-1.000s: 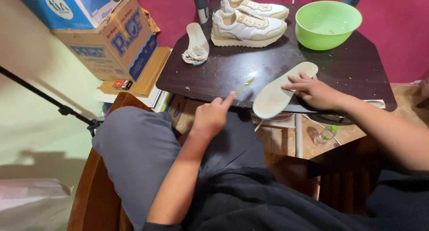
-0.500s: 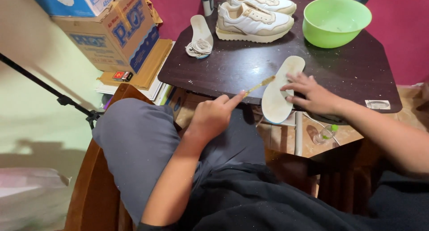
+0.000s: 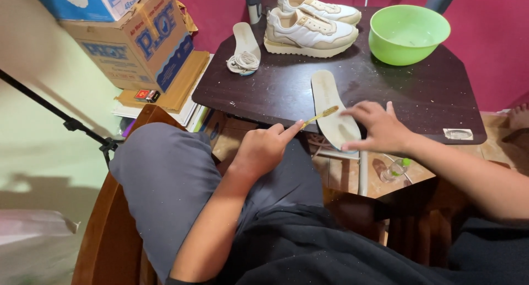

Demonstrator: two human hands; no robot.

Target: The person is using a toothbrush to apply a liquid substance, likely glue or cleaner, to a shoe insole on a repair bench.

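Note:
My left hand grips a small yellow brush whose bristles rest on a pale shoe insole. The insole lies lengthwise at the near edge of a dark wooden table. My right hand presses flat on the near end of that insole, fingers spread. A pair of white and beige sneakers stands at the far side of the table. A second insole with a bundle of white laces on it lies at the far left of the table.
A green plastic bowl sits at the table's far right. Cardboard boxes are stacked on the left over books and papers. A black tripod leg crosses the left. A small clear bottle lies on the floor under the table.
The insole has turned from lying slantwise to pointing almost straight away from me. My left hand with the brush has moved right onto the insole, and my right hand shifted to its near end.

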